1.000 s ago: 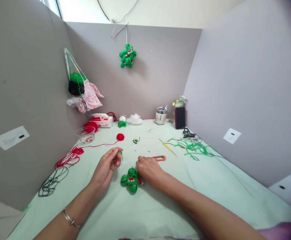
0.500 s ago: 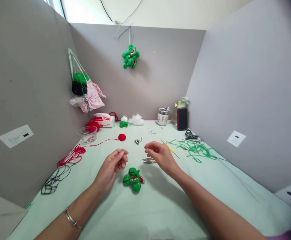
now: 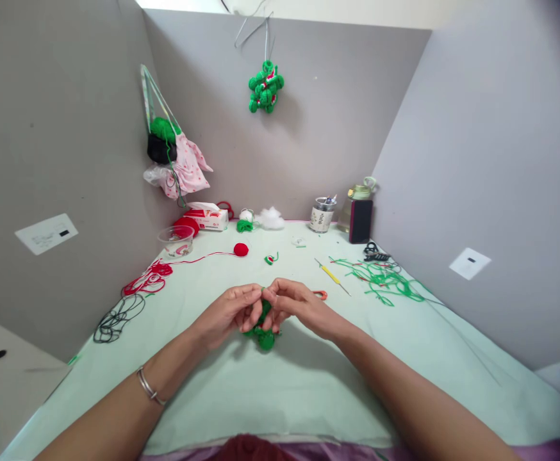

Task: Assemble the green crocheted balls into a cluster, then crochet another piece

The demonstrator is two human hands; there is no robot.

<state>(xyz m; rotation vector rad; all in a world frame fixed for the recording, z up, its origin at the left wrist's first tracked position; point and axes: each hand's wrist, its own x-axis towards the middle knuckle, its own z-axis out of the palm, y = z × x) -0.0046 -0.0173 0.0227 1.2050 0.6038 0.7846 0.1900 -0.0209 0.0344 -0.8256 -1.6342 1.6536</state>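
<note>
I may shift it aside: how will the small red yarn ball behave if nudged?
The red yarn ball looks round, so it would probably roll. Being wound yarn, it is likely light and squashy. Its trailing strand could unwind or tug the red loops.

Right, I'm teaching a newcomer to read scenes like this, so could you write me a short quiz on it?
1. True or false: the bracelet is on the same arm as the left hand.
2. Which lies nearest the green yarn tangle?
a) tissue box
b) yellow hook
c) red ball
3. Fill in the missing word: a pink ____ hangs on the left wall.

Key: 1. true; 2. b; 3. bag.
</note>
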